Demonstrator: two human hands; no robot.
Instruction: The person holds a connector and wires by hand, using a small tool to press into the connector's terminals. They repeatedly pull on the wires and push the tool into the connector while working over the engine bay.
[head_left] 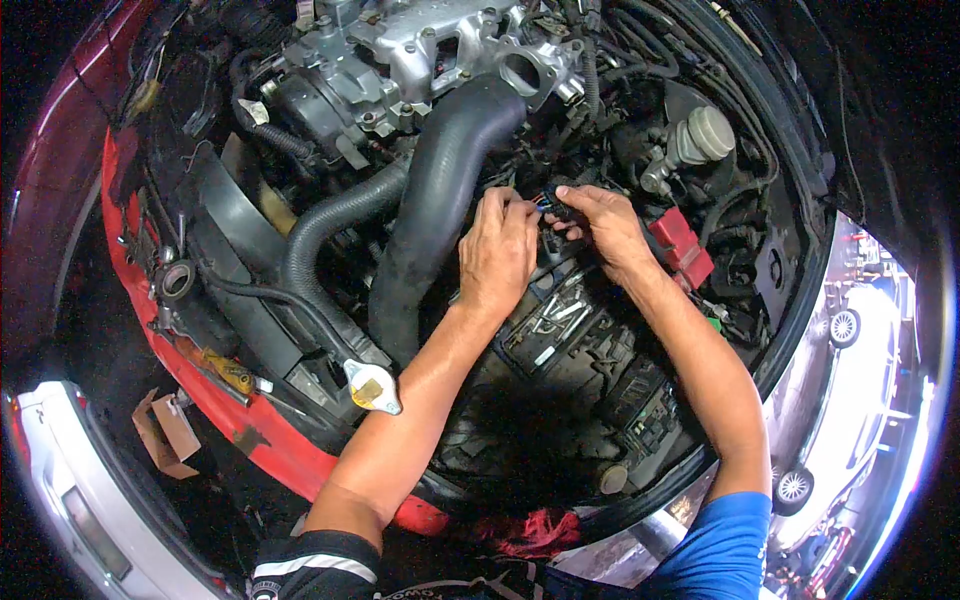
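Both hands meet in the middle of a car's engine bay in the head view. My left hand [500,245] is closed, its fingertips pinching thin coloured wires at a small dark connector [552,200]. From the other side my right hand [608,225] grips that connector between thumb and fingers; part of it is hidden by the fingers. Just left of my left hand runs a thick black air intake hose [435,215]. A red plastic cover [681,247] sits to the right of my right wrist. Beneath my hands lies a tray holding several metal tools or parts [562,315].
Above is the silver intake manifold [440,45] with an open round throttle bore [522,72]. A fluid reservoir [700,138] stands at right. The radiator cap [372,387] is beside my left forearm. The red front body edge [290,465] curves below; a white car [850,370] is outside.
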